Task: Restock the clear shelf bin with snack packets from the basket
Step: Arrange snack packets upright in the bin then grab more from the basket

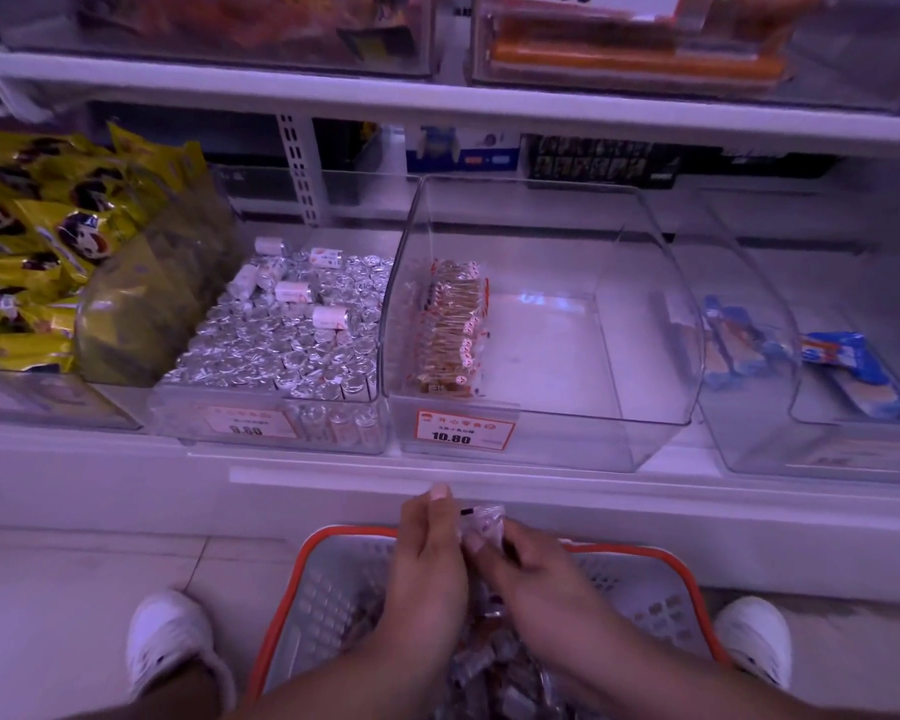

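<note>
Both my hands meet above the orange-rimmed basket [671, 558]: my left hand [427, 553] and right hand [536, 569] curl their fingers round a small stack of clear snack packets [481, 522], just below the shelf edge [333, 478]. The clear shelf bin [567, 324] holds one row of packets [450, 330] along its left wall; most of its floor is bare, so restocking looks barely begun. Its open top gives room; more packets remain in the basket.
</note>
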`<state>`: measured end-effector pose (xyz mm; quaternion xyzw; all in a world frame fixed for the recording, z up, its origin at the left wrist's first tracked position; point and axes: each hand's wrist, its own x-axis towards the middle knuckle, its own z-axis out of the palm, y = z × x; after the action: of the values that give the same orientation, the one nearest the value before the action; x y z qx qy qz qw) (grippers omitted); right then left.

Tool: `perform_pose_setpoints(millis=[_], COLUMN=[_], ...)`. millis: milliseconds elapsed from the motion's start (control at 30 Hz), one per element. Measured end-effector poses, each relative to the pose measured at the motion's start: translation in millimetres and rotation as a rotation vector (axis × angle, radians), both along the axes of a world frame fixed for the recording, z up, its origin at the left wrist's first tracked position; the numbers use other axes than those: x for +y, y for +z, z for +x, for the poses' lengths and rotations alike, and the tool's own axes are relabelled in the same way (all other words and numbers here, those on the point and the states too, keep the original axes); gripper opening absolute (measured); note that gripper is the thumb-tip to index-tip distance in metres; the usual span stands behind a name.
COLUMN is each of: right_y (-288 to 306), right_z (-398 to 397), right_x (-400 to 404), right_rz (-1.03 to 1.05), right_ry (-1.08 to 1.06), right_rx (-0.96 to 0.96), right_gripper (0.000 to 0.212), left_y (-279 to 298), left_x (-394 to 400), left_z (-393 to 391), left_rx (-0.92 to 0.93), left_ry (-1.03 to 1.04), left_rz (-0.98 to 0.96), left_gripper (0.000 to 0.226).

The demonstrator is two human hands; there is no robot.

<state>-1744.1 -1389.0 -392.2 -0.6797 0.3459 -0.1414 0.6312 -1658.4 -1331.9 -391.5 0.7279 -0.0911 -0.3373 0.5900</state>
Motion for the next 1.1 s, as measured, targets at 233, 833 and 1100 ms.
perform_pose_setpoints(millis=[233, 833, 1100], right_y=[-3, 58, 73], right_z=[-2, -7, -22], right_x=[12, -4, -17], right_rz=[-0.260, 0.906, 0.671], right_ry=[0.096, 0.077, 0.202], right_rx=[0.135, -0.293, -0.350], right_gripper=[0.049, 0.040, 0.033], left_y=[11, 43, 55], left_x=[-6, 13, 14], left_z=[-2, 17, 23], left_rx=[0.384, -0.259, -0.580], left_ry=[-0.015, -0.126, -0.291], left_rz=[-0.103, -0.401, -0.468], left_gripper=[0.042, 0.012, 0.020])
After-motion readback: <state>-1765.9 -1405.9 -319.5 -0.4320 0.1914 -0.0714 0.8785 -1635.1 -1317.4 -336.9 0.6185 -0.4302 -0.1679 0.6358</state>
